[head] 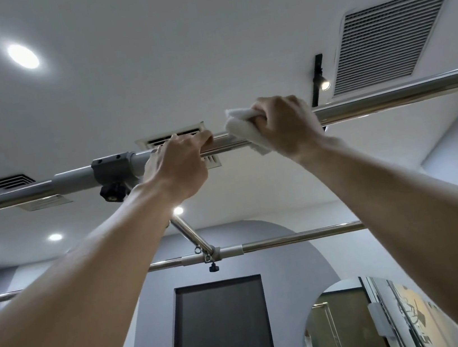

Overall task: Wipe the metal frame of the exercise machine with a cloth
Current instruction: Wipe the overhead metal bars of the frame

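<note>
A shiny metal top bar (pixel 388 98) of the exercise machine frame runs overhead from lower left to upper right. My right hand (pixel 289 126) is wrapped around this bar with a white cloth (pixel 242 128) pressed between palm and metal; the cloth sticks out to the left of the fingers. My left hand (pixel 177 168) grips the same bar just left of the cloth, its fingers curled over the top. A grey clamp sleeve (pixel 112 169) with a black knob (pixel 112 192) sits on the bar right beside my left hand.
A second bar (pixel 298 237) runs parallel farther away, joined by a cross tube (pixel 192 234) with eye bolts and a small knob. Ceiling vents (pixel 391 38), a track spotlight (pixel 322 82) and downlights are above. A dark panel and a round mirror are on the wall below.
</note>
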{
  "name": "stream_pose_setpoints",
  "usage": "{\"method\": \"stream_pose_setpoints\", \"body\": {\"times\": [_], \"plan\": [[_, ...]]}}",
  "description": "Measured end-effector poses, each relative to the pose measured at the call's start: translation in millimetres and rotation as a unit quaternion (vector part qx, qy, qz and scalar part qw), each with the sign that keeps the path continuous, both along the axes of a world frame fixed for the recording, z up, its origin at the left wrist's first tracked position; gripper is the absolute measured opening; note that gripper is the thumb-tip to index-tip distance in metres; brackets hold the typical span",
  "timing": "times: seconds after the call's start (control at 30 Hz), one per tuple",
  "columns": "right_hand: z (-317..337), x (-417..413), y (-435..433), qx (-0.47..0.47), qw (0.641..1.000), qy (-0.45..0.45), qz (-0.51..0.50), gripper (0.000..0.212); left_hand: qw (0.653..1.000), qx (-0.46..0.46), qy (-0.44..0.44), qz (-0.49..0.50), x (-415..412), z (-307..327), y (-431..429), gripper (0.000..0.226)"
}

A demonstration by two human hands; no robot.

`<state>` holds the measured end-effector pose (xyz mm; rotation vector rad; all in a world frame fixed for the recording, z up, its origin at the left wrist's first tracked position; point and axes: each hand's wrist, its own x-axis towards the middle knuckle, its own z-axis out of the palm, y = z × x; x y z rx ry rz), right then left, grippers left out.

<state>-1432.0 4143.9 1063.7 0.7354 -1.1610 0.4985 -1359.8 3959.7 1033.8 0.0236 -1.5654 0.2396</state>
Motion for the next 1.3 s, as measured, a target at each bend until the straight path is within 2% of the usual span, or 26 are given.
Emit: {"method": "stream_pose_setpoints", "body": {"times": [0.1, 0.17, 0.27, 0.33, 0.53, 0.67, 0.8, 0.87, 0.97, 1.07, 1.3], "plan": [[1.3, 10.0, -34.9, 0.030, 0.999, -0.014, -0.026, 0.019, 1.000, -0.004, 0.011, 0.012, -2.0, -5.0, -3.9, 0.054], [-5.5, 5.0, -42.0, 0.032, 0.999, 0.013, -0.030, 0.021, 1.000, 0.002, 0.020, 0.011, -2.8, -7.7, -9.2, 0.052], [-15.8, -10.8, -30.8, 0.045, 0.996, 0.078, 0.018, 0.029, 1.000, -0.002, 0.019, 0.017, -0.4, -10.7, -18.5, 0.055], [-19.1, -17.1, -21.4, 0.038, 0.995, 0.085, 0.024, 0.033, 1.000, -0.005, 0.010, 0.023, 3.7, -8.7, -23.6, 0.058], [1.5, 6.4, -51.4, 0.001, 1.000, 0.026, 0.002, 0.025, 0.999, -0.001, 0.018, 0.032, 7.8, -4.6, -26.2, 0.044], [-3.8, 10.0, -76.9, 0.035, 0.998, 0.059, -0.012, 0.025, 1.000, -0.005, 0.011, 0.018, 11.7, -2.2, -34.9, 0.033], [-18.6, -8.3, -61.9, 0.048, 0.991, 0.121, 0.000, 0.029, 0.999, -0.007, -0.027, 0.026, 22.4, -3.8, -44.2, 0.055], [-16.2, -9.0, -56.7, 0.027, 0.993, 0.115, -0.004, 0.026, 0.999, 0.000, -0.033, 0.031, 24.1, -2.4, -45.3, 0.059], [-0.6, 5.3, -65.0, -0.014, 0.998, 0.061, -0.006, 0.022, 0.999, 0.005, -0.027, 0.028, 22.5, -1.7, -44.5, 0.053], [5.7, 18.0, -85.6, 0.002, 0.999, 0.043, -0.021, 0.017, 0.999, -0.002, -0.002, 0.034, 20.2, -2.8, -47.5, 0.045], [-11.5, -14.0, -84.7, 0.029, 0.985, 0.169, 0.036, 0.029, 0.999, -0.013, 0.031, 0.017, 23.3, -12.3, -68.3, 0.049]]}}
